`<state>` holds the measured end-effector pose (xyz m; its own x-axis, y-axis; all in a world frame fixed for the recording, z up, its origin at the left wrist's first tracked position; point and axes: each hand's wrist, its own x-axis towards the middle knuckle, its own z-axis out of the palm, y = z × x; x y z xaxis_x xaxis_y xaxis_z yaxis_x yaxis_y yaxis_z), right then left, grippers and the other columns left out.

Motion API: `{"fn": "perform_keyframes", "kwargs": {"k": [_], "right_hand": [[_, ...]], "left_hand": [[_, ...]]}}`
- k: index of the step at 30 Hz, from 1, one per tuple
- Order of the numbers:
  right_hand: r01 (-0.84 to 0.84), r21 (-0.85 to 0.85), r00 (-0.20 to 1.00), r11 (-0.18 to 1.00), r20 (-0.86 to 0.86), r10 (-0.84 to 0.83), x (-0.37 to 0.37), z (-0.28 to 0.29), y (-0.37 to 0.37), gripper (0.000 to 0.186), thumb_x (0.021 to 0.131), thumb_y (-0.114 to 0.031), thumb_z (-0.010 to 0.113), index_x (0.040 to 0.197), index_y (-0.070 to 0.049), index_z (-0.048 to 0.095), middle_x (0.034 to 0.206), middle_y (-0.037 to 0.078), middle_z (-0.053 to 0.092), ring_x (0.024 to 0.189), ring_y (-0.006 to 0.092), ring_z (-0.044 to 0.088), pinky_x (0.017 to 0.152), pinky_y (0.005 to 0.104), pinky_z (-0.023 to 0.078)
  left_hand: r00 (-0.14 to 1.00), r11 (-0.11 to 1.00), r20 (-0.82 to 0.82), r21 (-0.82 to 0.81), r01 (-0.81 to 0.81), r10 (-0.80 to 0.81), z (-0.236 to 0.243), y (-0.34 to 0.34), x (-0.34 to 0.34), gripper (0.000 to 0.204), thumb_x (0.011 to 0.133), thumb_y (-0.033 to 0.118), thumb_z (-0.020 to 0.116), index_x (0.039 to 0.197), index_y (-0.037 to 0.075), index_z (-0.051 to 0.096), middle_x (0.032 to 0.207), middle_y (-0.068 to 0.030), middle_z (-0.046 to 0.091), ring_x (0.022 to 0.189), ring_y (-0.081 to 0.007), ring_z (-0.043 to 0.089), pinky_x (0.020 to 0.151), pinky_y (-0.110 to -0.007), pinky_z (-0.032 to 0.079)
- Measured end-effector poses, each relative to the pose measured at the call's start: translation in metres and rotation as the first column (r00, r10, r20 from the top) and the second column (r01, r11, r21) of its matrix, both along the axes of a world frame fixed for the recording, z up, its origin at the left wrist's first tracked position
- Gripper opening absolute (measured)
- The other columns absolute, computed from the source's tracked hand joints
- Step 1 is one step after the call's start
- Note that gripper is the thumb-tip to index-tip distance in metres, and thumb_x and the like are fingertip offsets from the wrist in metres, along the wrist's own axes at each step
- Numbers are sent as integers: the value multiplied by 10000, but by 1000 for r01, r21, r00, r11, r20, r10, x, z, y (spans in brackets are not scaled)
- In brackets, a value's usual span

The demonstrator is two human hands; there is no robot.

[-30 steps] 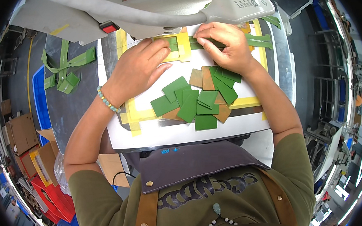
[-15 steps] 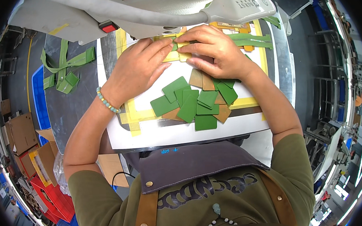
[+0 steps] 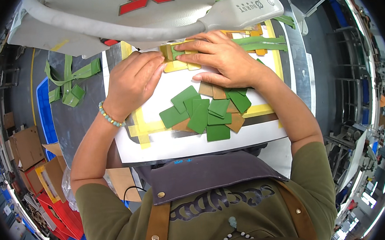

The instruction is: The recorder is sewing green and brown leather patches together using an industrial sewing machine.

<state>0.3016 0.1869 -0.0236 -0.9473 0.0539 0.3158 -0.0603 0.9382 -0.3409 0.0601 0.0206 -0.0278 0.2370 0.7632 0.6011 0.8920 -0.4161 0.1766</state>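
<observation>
My left hand (image 3: 133, 83), with a beaded bracelet on the wrist, pinches at the left edge of a small brown flat piece (image 3: 167, 53) under the machine. Its fingertips are pressed together and partly hide the edge. My right hand (image 3: 226, 62) lies with fingers stretched out over a green piece (image 3: 177, 53) beside the brown one, holding nothing. Beneath both is a yellow frame-like template (image 3: 176, 67) on the white work surface. Close below my right hand lies a loose pile of green and brown rounded rectangles (image 3: 198, 117).
A large grey-white machine (image 3: 83, 20) overhangs the work, with a white lamp (image 3: 243, 10) on a bent neck. Green strips (image 3: 261, 43) run to the right; a tangle of green strips (image 3: 70, 79) lies left. Yellow tape (image 3: 140, 119) edges the white surface. Boxes (image 3: 27, 147) stand lower left.
My left hand has moved left and slightly down, away from my right fingers, uncovering the brown piece. My right fingers have shifted a little left and down. The view has tilted slightly.
</observation>
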Motion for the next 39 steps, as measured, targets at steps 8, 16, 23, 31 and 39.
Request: {"fn": "perform_keyframes", "kwargs": {"k": [8,16,23,31,39], "right_hand": [[-1,5,1000,1000,3,1,-1,-2,-2,489,1015,-435,685,1373,-103,716,1454,85,647,1446,321,509,1205,512,406],[43,-105,989,993,-138,-58,3,-2,1,343,958,-267,757,1248,-85,754,1351,80,688,1335,315,603,1125,477,488],[29,-58,989,998,-145,-37,2,-6,2,279,941,-226,760,1199,-132,808,1356,41,708,1335,281,614,1107,474,503],[43,-22,993,999,-113,-45,2,-7,2,300,943,-248,766,1220,-140,806,1349,59,706,1327,290,616,1084,474,507],[15,-21,987,1000,-160,-18,-1,-3,0,327,918,-248,798,1196,-77,768,1362,89,707,1219,311,656,1022,461,523]], "left_hand": [[997,993,62,-107,54,-48,0,1,8,432,862,139,853,1256,-11,759,1358,-108,755,994,-288,702,870,-364,601],[998,977,30,-205,63,-58,3,1,11,476,888,225,841,1308,19,751,1470,-50,700,1011,-279,658,908,-373,582],[998,978,6,-198,61,-61,2,3,11,431,894,231,838,1265,23,768,1419,-48,726,1013,-285,660,907,-384,581],[999,982,16,-185,39,-36,0,6,14,351,910,189,815,1221,28,788,1355,-38,758,1019,-272,669,909,-377,585],[996,981,79,-185,59,-45,-1,7,16,328,906,157,807,1200,14,779,1323,-61,760,1005,-272,661,888,-383,584]]}}
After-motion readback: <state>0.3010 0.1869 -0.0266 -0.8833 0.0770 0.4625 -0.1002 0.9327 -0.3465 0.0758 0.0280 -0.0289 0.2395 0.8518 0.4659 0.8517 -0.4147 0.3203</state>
